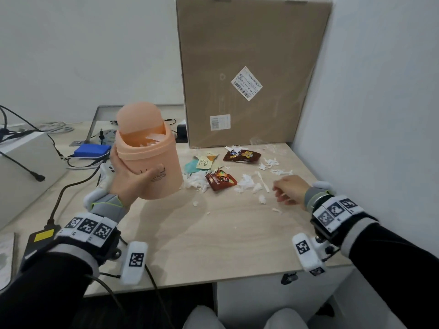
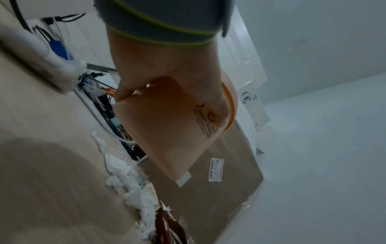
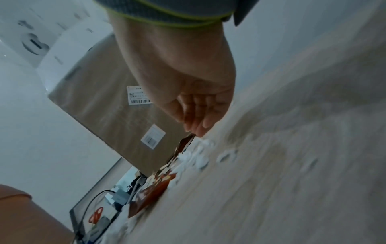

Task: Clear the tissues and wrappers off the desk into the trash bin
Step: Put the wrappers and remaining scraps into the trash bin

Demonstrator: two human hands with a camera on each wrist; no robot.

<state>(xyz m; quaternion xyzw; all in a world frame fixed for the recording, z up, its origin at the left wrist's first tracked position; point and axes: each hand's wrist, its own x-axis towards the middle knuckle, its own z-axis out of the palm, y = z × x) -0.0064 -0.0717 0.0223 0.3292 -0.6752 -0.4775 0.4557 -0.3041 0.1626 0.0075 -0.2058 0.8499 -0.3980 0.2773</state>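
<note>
My left hand [image 1: 129, 179] grips a peach-coloured trash bin [image 1: 152, 162], lifted off the desk and tilted, with white tissue showing under its swing lid. The left wrist view shows my fingers wrapped round the bin's body [image 2: 167, 132]. My right hand [image 1: 288, 189] hovers low over the desk at the right with relaxed, empty fingers [image 3: 196, 118]. Torn tissue scraps [image 1: 247, 181] lie scattered just left of it. Two brown snack wrappers [image 1: 221, 180] [image 1: 242, 156] and green and yellow wrappers [image 1: 202, 163] lie between the bin and my right hand.
A large cardboard box [image 1: 249, 67] leans against the back wall behind the litter. A white wall [image 1: 368, 115] borders the desk on the right. Cables, a blue pack [image 1: 92, 150] and a white box [image 1: 23, 167] occupy the left. The desk's front edge [image 1: 213, 279] is near me.
</note>
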